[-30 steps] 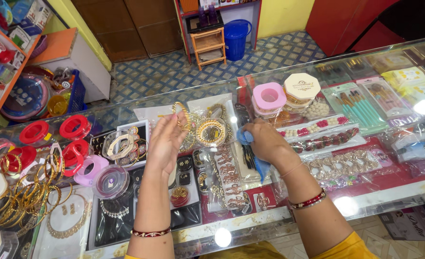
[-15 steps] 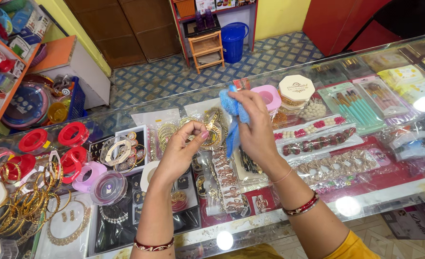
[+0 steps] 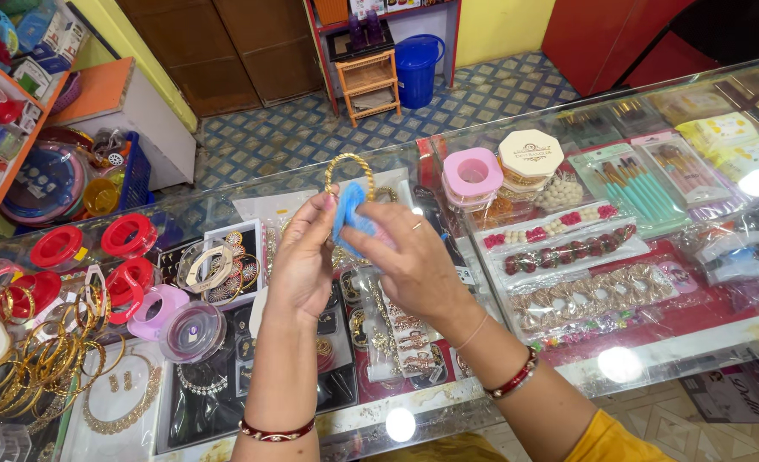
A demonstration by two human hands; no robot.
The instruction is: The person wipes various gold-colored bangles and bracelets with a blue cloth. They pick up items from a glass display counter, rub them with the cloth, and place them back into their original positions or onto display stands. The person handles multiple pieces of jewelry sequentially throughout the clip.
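Fingers (image 3: pixel 315 224) of the left hand (image 3: pixel 301 269) are pinching narrow around the lower edge of a gold bangle (image 3: pixel 349 174), holding it upright above the glass counter (image 3: pixel 653 342). Most of the ring is standing clear above the fingertips, so the upper arc is fully exposed.

Just right of those fingers, touching the bangle's lower right side, a blue cloth (image 3: pixel 350 214) is being pressed against the metal. The right hand (image 3: pixel 405 261) is closing its fingers (image 3: pixel 371 241) around that cloth, bunching it; a ring is showing on one finger. Both wrists are wearing red bracelets.

Judging from this: wiping seems under way, not finished. Cloth is covering only the lower part; the top arc looks untouched by it at this instant. Whether the covered part is already clean, cannot tell.

Well left of the fingers, red round boxes (image 3: pixel 97 244) and loose gold bangles (image 3: pixel 29 368) are lying inside the case. Below-left, clear lidded tubs (image 3: pixel 191 329). Far right of the fingers, a pink round box (image 3: pixel 472 174), a cream octagonal box (image 3: pixel 530 156) and makeup brush packs (image 3: pixel 645 175) are sitting under the glass.
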